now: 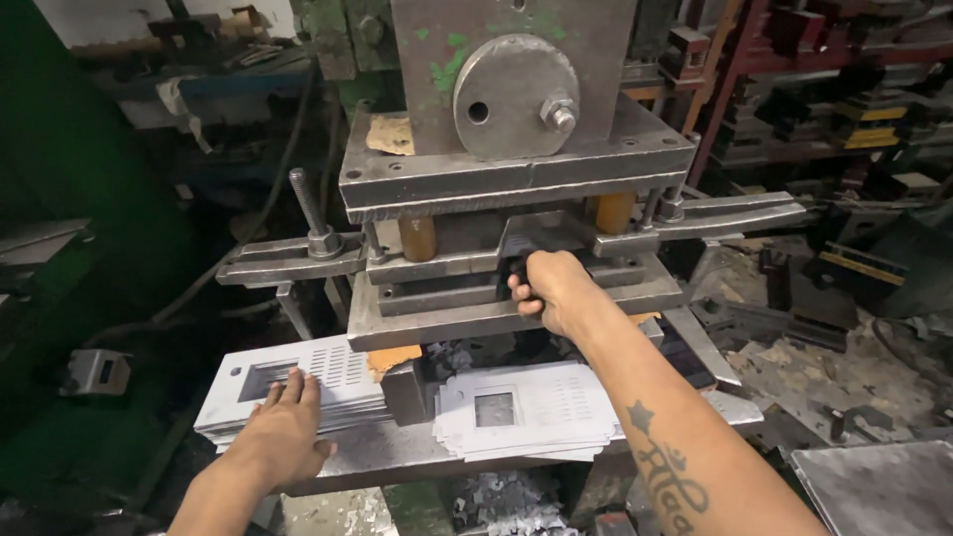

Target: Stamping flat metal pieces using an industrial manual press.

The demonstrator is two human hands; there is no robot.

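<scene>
- Left hand (286, 429) nearest, fingers spread flat, palm down on the top sheet of a stack of punched metal plates (328, 372).
- Under and beyond that hand, the stack with a rectangular window and rows of small holes, edges running off to the hand's right.
- Just right of the left hand, a second stack of plates (526, 409), untouched, on the same steel bench (387, 459).
- Farther out, right hand (552, 288) clenched around a dark piece (515, 270) at the mouth of the press die (496, 308); what the piece is, not clear.
- Above that hand, the upper press block (516, 169) and a round steel disc (514, 96).
</scene>
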